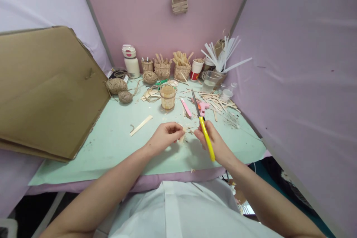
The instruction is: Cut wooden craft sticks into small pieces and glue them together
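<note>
My left hand (166, 136) is closed in a pinch on a small, pale wood strip (182, 138), low over the table's front half. Beside it, my right hand (214, 142) is closed round a yellow-handled tool (206, 139) with a long, narrow dark blade pointing away from me. The tool's exact kind is unclear. The right thumb and fingertips face the left ones across a small gap, where tiny wood bits show. Beyond the hands stands a small wooden bucket (167, 98). A pink cutter (186, 108) and a pink glue gun (204, 108) lie near the blade.
A single flat stick (141, 125) lies to the left. Twine balls (117, 86), a white bottle (131, 62) and stick-filled baskets (162, 70) line the back. Loose strips (219, 102) and a plastic cup (209, 81) are right. Cardboard (47, 93) leans left.
</note>
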Tool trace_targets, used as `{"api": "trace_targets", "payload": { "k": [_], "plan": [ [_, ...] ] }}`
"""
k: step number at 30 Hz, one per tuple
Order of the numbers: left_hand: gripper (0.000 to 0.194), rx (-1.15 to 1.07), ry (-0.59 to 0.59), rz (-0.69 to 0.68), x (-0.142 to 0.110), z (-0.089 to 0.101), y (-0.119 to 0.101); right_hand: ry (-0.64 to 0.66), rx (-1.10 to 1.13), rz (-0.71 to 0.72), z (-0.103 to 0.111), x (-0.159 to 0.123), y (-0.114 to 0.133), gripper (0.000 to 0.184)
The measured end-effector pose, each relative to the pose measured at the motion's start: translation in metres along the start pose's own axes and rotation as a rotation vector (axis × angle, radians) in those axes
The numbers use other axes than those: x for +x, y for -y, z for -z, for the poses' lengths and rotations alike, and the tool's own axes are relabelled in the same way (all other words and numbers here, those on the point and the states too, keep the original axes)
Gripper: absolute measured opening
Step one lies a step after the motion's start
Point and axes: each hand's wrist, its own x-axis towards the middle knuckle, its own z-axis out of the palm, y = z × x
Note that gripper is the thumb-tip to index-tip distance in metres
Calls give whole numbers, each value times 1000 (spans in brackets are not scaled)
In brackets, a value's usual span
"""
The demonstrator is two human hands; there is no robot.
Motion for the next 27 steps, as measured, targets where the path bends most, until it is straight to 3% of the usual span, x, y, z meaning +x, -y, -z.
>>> {"api": "trace_targets", "payload": {
  "k": [3, 8, 27],
  "plan": [
    [20, -93, -76, 2, 3, 2, 0, 137, -125, -85, 6, -16, 6, 32],
    [21, -190, -131, -28, 5, 1, 1, 232, -208, -134, 5, -35, 7, 33],
    [15, -236, -115, -27, 3, -5, 5, 221, -108, -139, -12, -37, 2, 34]
  ]
}}
